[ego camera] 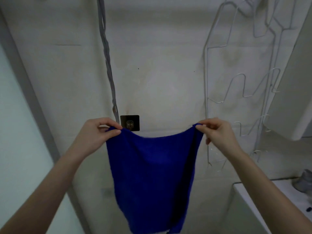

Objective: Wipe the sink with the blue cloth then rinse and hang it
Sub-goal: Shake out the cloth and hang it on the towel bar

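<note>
The blue cloth (pixel 152 169) hangs spread out in front of the wall, held up by its two top corners. My left hand (pixel 96 134) pinches the top left corner between thumb and fingers. My right hand (pixel 217 132) pinches the top right corner. The cloth's upper edge sags between them. A dark square adhesive hook (pixel 129 122) sits on the wall just right of my left hand, and the cloth's top edge covers its lower part. Only the sink's white rim (pixel 249 198) shows, at the lower right.
A grey cord (pixel 108 61) hangs down the wall to the hook. White wire hangers (pixel 236 92) hang on the wall at right, beside a white cabinet (pixel 293 98). A grey object (pixel 303 182) stands on the sink edge. A pale panel with a grey frame (pixel 30 92) runs along the left.
</note>
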